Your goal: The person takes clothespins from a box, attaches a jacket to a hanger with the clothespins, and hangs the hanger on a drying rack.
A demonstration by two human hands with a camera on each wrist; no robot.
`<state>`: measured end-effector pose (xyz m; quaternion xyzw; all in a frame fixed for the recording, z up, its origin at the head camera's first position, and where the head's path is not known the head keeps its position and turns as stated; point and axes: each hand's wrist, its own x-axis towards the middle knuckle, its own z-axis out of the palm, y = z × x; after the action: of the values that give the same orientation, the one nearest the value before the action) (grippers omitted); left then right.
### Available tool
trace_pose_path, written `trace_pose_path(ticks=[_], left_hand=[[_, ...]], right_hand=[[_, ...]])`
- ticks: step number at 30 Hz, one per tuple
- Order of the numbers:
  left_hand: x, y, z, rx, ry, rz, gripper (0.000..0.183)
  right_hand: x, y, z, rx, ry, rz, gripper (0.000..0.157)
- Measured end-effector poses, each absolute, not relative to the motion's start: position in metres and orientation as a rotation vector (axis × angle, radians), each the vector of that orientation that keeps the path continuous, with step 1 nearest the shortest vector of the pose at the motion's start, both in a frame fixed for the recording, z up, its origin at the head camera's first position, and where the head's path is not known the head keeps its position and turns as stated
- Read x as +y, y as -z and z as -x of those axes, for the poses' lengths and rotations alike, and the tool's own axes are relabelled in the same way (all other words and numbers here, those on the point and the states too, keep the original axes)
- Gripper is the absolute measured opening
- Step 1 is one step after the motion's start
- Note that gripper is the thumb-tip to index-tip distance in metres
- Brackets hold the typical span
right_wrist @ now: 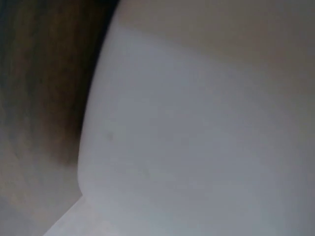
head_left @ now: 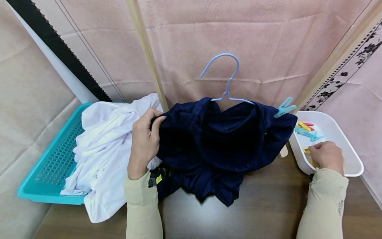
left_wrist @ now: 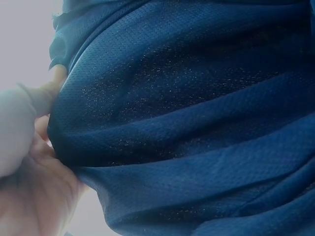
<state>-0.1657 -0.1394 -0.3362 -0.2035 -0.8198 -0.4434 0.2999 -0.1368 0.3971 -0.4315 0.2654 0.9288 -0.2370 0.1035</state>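
I see left hand (head_left: 144, 141), eight o'clock, pinching blue garment (head_left: 229, 149); right hand (head_left: 327, 156), three o'clock, over tub (head_left: 354, 161), grip I can't tell

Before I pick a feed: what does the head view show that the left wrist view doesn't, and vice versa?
Only head: the hanger, the clipped clothespin, the right hand at the white tray, and the teal basket with white cloth.
Only left wrist: the fine weave of the dark blue garment, close up.
Both: the left hand gripping that garment's edge.
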Motion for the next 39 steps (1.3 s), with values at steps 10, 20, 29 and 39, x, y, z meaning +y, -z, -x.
trace_pose_path(ticks=[10, 20, 29, 39], left_hand=[[-0.138, 0.337, 0.166, -2.176, 1.151, 0.569, 0.014], [-0.133, 0.337, 0.166, -2.159, 1.149, 0.599, 0.014], [-0.13, 0.334, 0.165, -2.204, 1.129, 0.63, 0.015], [-0.125, 0.336, 0.164, -2.317, 1.126, 0.676, 0.012]], right_hand=[[0.381, 0.415, 0.135, 3.037, 0.936, -0.852, 0.05], [0.321, 0.353, 0.127, 3.33, 1.538, -0.771, 0.009], [0.234, 0.298, 0.102, 3.181, 2.525, 0.187, 0.038], [0.121, 0.281, 0.102, 2.44, 2.72, 1.134, 0.031]])
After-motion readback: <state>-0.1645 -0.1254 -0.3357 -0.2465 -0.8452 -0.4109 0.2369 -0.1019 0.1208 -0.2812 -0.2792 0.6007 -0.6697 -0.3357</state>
